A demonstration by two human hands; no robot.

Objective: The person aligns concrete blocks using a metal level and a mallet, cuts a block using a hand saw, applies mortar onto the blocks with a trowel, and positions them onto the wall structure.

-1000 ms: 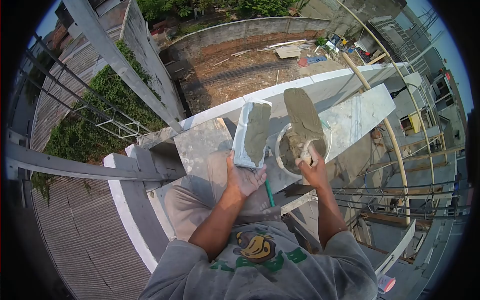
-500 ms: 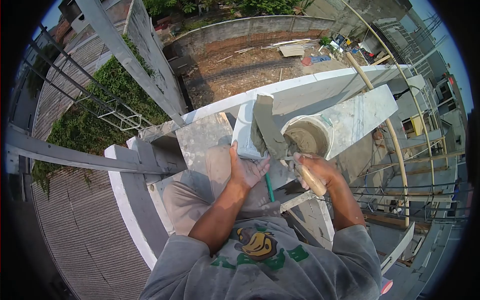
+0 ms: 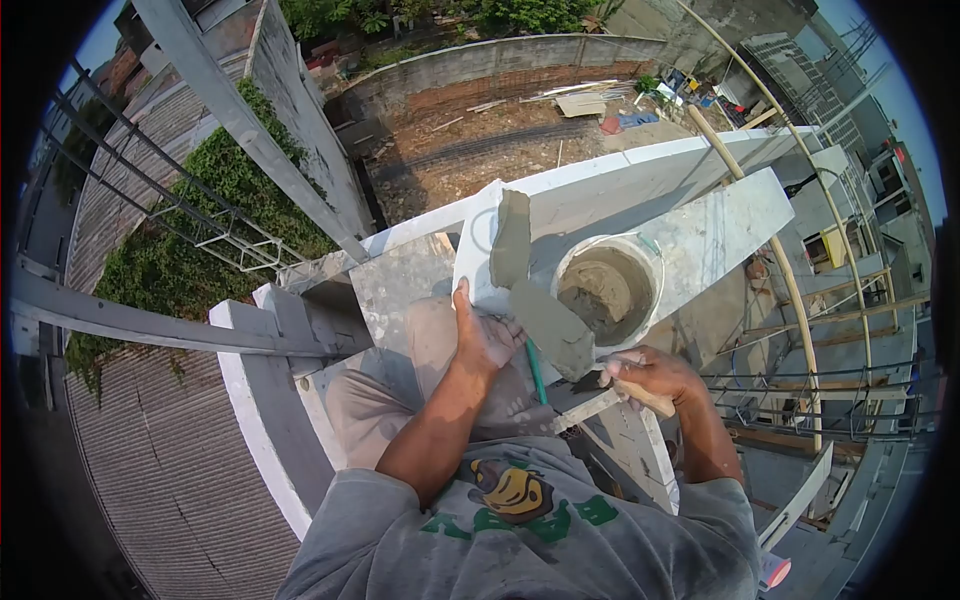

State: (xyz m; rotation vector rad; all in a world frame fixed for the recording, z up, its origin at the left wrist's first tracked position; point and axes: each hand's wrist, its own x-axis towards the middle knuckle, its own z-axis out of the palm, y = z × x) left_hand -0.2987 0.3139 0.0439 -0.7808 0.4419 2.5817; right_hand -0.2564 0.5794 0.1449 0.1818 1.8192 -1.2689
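Observation:
My left hand [image 3: 484, 338] is closed around the near end of a white lightweight block [image 3: 473, 245], which is tilted up over my knee. Grey mortar [image 3: 512, 235] coats the block's right side. In my right hand [image 3: 655, 378] is a trowel [image 3: 553, 332], gripped by its wooden handle. The broad blade is smeared with mortar and lies just below the coated side; whether it touches the block I cannot tell. Close by on the right stands a white bucket [image 3: 656, 268] with wet mortar [image 3: 603, 292] inside.
A pale board [image 3: 735, 222] extends right from the bucket. Beyond it runs a white block wall [image 3: 610, 165], with a yard far below. Bamboo poles [image 3: 775, 260] stand at right, a concrete beam [image 3: 150, 318] at left. A green stick-like object [image 3: 536, 372] lies by my leg.
The trowel has moved down and right, away from the block's coated side, and its blade has turned flatter. My right hand has shifted right and down. The block has tipped slightly left.

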